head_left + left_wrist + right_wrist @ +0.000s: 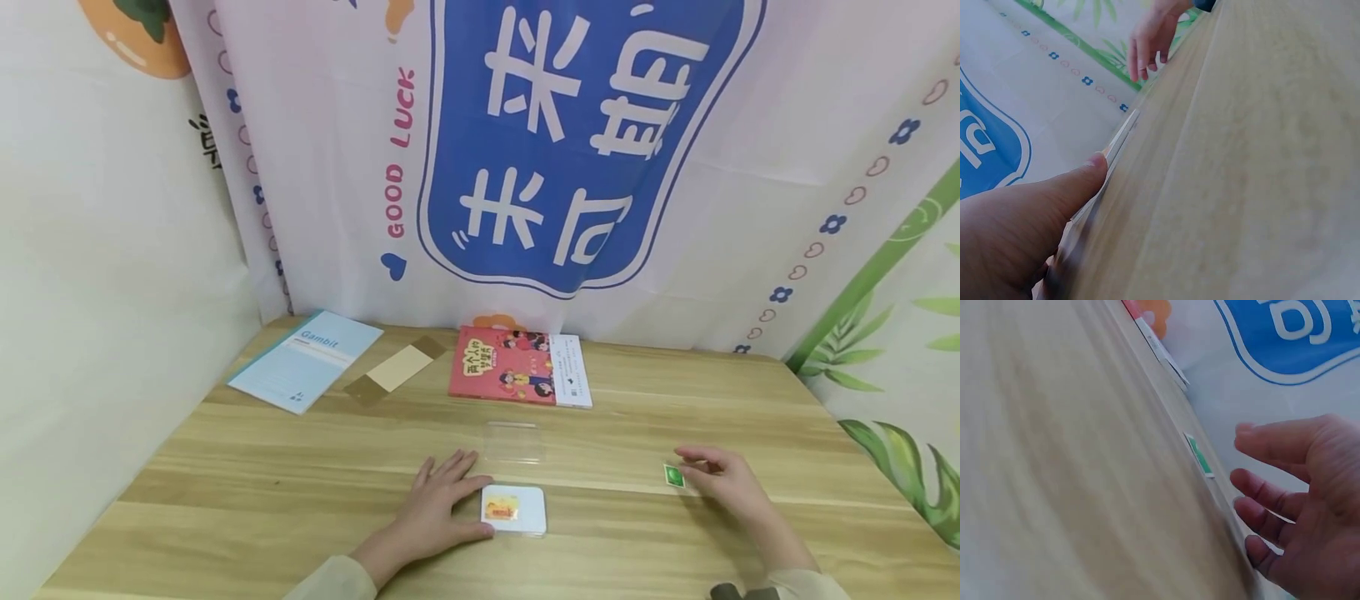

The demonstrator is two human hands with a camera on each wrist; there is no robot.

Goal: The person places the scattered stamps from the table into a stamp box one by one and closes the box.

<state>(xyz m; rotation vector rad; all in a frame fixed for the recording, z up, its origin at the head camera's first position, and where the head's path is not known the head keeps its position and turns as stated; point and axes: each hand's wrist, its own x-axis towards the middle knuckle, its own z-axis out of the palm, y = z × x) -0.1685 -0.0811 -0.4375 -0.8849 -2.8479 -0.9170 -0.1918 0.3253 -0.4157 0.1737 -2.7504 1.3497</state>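
In the head view a white rounded card-like block (531,510) with an orange and yellow picture piece (501,508) on its left half lies on the table. My left hand (442,510) rests at its left side, fingers spread, thumb and index finger touching its left corners. The left wrist view shows the thumb against a thin edge. To the right lies a small green square with a pale border (674,476), stamp-like. My right hand (723,479) is beside it, fingers loosely bent. In the right wrist view a gap separates the fingers from the green square (1199,455).
A clear plastic piece (513,442) lies behind the white block. Farther back are a blue notebook (307,358), a brown and tan strip (397,368) and a red and white booklet (517,367). A printed curtain (337,167) hangs behind the wooden table (300,467).
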